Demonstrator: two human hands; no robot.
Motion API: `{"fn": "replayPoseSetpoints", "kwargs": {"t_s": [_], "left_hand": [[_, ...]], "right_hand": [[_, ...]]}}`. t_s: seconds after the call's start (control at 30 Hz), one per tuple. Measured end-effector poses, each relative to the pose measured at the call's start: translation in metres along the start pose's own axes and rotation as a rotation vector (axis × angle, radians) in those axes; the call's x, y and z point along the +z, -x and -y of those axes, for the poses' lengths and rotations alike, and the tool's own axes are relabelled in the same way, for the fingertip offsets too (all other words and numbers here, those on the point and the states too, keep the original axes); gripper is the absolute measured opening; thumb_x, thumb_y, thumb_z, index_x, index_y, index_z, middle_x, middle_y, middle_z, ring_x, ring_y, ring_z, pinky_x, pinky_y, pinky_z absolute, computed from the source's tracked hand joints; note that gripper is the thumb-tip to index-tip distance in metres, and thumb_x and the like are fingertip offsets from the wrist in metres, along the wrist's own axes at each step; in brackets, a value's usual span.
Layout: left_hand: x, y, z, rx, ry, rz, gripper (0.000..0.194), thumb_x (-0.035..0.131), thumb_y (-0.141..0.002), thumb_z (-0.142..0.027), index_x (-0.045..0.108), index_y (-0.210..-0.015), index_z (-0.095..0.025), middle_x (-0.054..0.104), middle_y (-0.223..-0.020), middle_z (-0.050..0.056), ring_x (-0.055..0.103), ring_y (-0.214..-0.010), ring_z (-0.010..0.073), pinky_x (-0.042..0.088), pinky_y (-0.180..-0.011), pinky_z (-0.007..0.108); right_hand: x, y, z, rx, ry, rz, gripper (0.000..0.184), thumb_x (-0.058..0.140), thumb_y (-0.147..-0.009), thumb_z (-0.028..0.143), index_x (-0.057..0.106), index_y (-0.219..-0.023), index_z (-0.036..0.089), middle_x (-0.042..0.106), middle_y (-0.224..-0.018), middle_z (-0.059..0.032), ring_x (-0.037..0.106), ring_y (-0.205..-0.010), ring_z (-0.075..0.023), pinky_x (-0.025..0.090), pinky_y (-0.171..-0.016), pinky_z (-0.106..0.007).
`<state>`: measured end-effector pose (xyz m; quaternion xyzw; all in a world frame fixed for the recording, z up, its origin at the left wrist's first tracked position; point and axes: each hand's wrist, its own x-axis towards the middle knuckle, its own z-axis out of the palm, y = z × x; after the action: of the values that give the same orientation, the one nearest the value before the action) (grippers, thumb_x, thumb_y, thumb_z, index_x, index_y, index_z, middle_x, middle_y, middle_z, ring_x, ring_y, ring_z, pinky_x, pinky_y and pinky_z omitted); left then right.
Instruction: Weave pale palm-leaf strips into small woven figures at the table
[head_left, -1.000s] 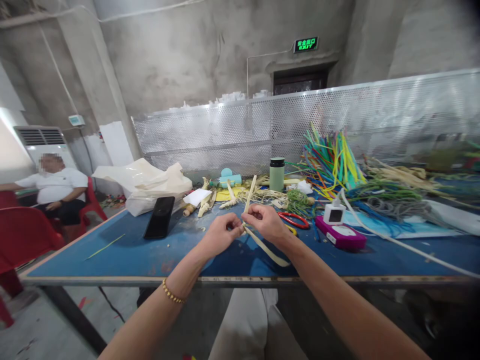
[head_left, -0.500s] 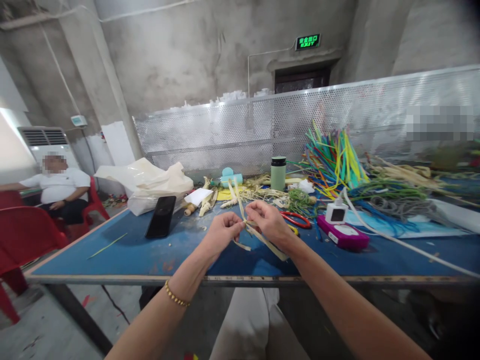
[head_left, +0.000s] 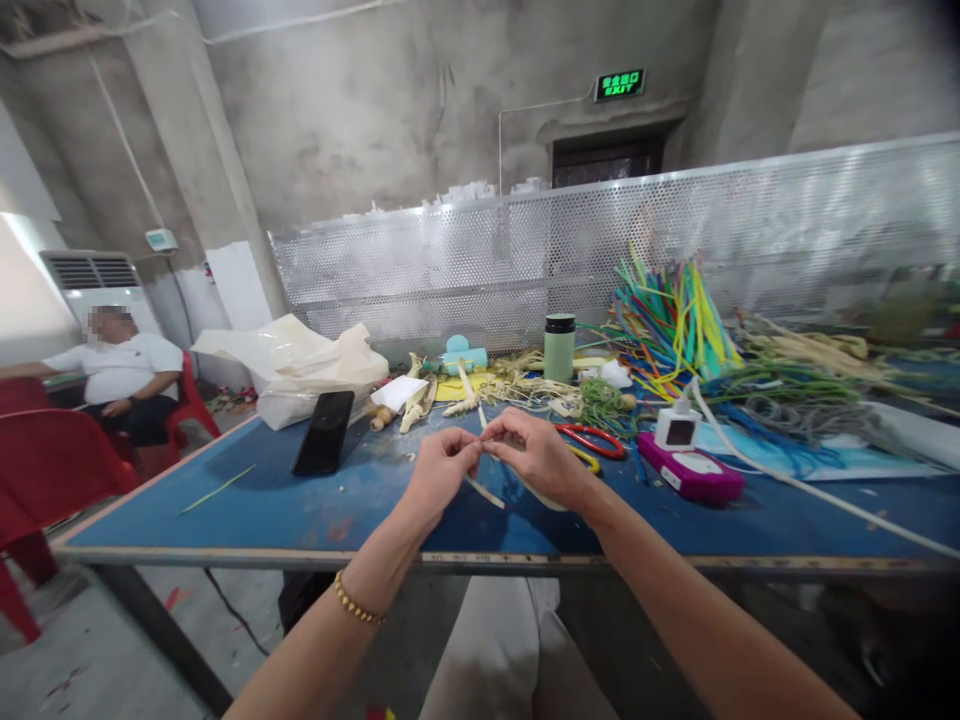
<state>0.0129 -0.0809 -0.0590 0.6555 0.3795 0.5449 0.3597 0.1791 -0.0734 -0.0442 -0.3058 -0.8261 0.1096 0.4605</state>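
Pale dried-leaf strips (head_left: 486,492) are pinched between my two hands above the front of the blue table. My left hand (head_left: 442,465) is closed on them with thumb and forefinger, and a short end pokes out below. Fingertips nearly touching it, my right hand (head_left: 534,455) is also closed on the strips; another end runs down under its palm. The fingers hide where the strips meet. Just beyond the right hand lie red-handled scissors (head_left: 596,441) and a yellow-handled tool (head_left: 586,460).
A black phone (head_left: 323,432) leans left, near a plastic bag (head_left: 300,365). Behind are a green flask (head_left: 559,348), woven straw pieces (head_left: 465,388) and coloured strips (head_left: 679,325). A purple box (head_left: 694,470) with a white cable sits right. A person (head_left: 124,365) sits far left.
My right hand has turned over the strips, its fingers now pressed against the left fingertips. The upright strip ends have dropped lower, mostly behind the fingers.
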Motion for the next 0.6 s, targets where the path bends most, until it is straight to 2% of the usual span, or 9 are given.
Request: {"fn": "replayPoseSetpoints", "kwargs": {"t_s": [0.27, 0.6], "left_hand": [[-0.005, 0.004, 0.005, -0.042, -0.025, 0.030, 0.020, 0.062, -0.071, -0.032, 0.058, -0.062, -0.015, 0.058, -0.052, 0.001, 0.050, -0.053, 0.0126, 0.036, -0.058, 0.025], [-0.008, 0.006, -0.005, -0.102, 0.130, 0.100, 0.014, 0.062, -0.067, -0.024, 0.058, -0.058, -0.014, 0.059, -0.052, 0.002, 0.051, -0.053, 0.0125, 0.037, -0.061, 0.026]], "right_hand": [[0.000, 0.001, 0.005, 0.030, 0.051, 0.107, 0.003, 0.055, -0.079, 0.016, 0.058, -0.080, 0.017, 0.055, -0.068, 0.0020, 0.047, -0.061, -0.0108, 0.036, -0.057, -0.022], [0.001, 0.002, 0.007, -0.064, 0.114, 0.020, 0.008, 0.053, -0.074, 0.011, 0.056, -0.076, 0.018, 0.056, -0.073, -0.0005, 0.049, -0.065, -0.0121, 0.037, -0.061, -0.024]]}}
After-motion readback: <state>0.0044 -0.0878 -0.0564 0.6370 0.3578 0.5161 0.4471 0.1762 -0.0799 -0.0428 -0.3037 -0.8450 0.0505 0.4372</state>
